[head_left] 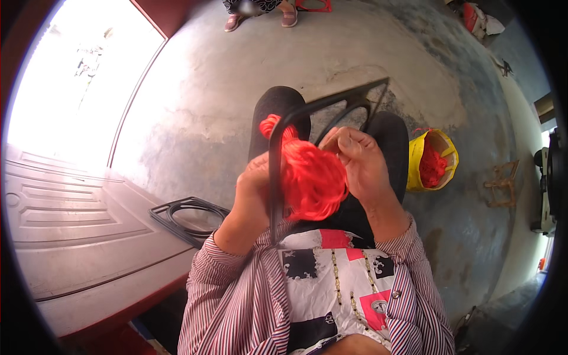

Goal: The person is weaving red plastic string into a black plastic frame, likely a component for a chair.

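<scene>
A loose bundle of bright red cord (pixel 313 180) hangs in front of my lap, with a smaller twist of it at the upper left. Around it stands a thin black frame (pixel 275 171) with a curved inner ring, tilted up over my knees. My left hand (pixel 253 178) is closed at the bundle's left side, beside the frame's upright bar; its fingertips are hidden behind the cord. My right hand (pixel 360 160) has thumb and fingers pinched together at the bundle's upper right, near the inner ring. What lies in the pinch is too small to make out.
A similar black frame (pixel 189 219) with a ring lies at my left on a pale panelled surface (pixel 77 219). To my right a yellow container (pixel 417 165) holds more red cord (pixel 435 168). A wooden piece (pixel 503 184) is beyond it. Another person's feet (pixel 289 18) show ahead.
</scene>
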Demonstrator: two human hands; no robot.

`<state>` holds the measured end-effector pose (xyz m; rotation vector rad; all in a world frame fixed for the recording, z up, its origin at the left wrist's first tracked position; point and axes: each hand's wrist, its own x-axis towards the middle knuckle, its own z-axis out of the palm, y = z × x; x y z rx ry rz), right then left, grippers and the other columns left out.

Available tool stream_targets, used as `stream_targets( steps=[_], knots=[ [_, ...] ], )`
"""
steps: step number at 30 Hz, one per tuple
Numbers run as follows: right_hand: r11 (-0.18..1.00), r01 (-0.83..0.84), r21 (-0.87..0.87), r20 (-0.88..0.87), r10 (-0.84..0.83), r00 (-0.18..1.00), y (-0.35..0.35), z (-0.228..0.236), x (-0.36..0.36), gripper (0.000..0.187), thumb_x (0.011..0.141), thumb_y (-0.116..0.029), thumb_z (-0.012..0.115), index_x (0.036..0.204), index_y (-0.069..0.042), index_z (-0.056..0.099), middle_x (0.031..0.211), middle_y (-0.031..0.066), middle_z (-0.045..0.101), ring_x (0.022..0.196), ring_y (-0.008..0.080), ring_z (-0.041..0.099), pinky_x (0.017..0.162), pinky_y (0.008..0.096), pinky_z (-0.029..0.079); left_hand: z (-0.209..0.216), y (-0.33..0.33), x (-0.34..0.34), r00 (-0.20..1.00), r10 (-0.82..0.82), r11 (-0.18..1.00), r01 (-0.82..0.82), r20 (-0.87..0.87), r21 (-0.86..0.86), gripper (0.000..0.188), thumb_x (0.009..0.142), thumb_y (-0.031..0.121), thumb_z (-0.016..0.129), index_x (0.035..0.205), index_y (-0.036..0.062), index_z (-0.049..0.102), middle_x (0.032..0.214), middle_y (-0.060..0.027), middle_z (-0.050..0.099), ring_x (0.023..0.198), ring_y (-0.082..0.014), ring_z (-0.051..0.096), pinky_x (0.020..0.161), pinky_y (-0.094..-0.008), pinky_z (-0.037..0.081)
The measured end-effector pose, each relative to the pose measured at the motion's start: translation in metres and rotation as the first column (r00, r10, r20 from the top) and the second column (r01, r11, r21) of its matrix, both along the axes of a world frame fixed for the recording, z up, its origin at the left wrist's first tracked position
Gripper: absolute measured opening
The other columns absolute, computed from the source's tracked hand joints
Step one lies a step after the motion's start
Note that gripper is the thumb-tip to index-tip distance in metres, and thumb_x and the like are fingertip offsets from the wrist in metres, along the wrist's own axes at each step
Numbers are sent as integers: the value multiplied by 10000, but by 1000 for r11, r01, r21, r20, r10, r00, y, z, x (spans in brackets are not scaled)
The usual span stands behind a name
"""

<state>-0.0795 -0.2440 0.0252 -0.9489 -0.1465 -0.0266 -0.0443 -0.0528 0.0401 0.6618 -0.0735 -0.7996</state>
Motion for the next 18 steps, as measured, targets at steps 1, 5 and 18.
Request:
stream_targets(
  steps=[1, 5, 18],
  knots=[
    [1000, 2, 0, -1, -2, 1000, 1, -4, -4, 356, 919, -251, 629, 1170, 1, 606, 1046, 102, 670, 997, 161, 622, 924, 327, 470, -6, 1, -2, 1000, -2, 1000, 2, -1, 0, 312, 963, 197, 526, 1170, -29, 584, 1030, -110, 679, 838, -182, 679, 704, -293, 567],
    [856, -215, 470, -91, 290, 953, 16, -30, -1, 478, 929, -362, 591, 1163, 54, 580, 1232, 174, 584, 1120, 259, 592, 991, 411, 458, 4, -12, -13, 968, -216, 933, 165, -130, -320, 348, 984, 197, 508, 1245, -32, 521, 1138, -102, 630, 1002, -162, 630, 923, -310, 486],
    [952, 144, 270, 229, -209, 951, -24, -7, -28, 324, 889, -331, 628, 980, -23, 592, 1144, 191, 608, 1100, 276, 578, 995, 438, 419, 0, 12, 13, 975, 59, 986, -91, 215, 142, 255, 938, 240, 594, 1050, 13, 560, 827, -89, 584, 557, -123, 516, 421, -220, 357]
  ],
)
